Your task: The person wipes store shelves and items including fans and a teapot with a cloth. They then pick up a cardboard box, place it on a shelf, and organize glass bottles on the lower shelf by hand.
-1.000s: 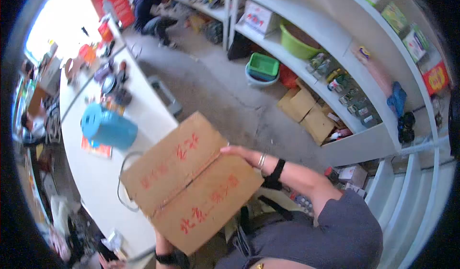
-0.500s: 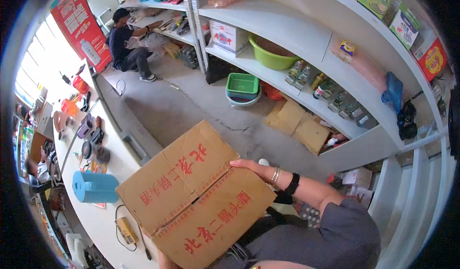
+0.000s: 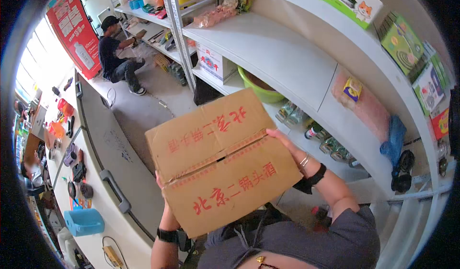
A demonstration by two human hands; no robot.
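Cardboard box [image 3: 223, 162] is up at chest height in front of the white shelves [image 3: 278, 53], right hand [image 3: 282, 142] clamped on its far edge, left hand [image 3: 163, 185] gripping the near side from below. Looks like it's lifted but not set down anywhere yet, flaps closed.

The cardboard box [image 3: 221, 161] is tan with red printed characters; behind it sit a lime-green bowl [image 3: 259, 90] and white shelf [image 3: 268, 49]; a light-blue jug [image 3: 84, 221] stands left.

Daylight floods in from the window [image 3: 28, 72] at far left, blown out; fisheye bends the shelves [image 3: 268, 49], corners vignetted black.
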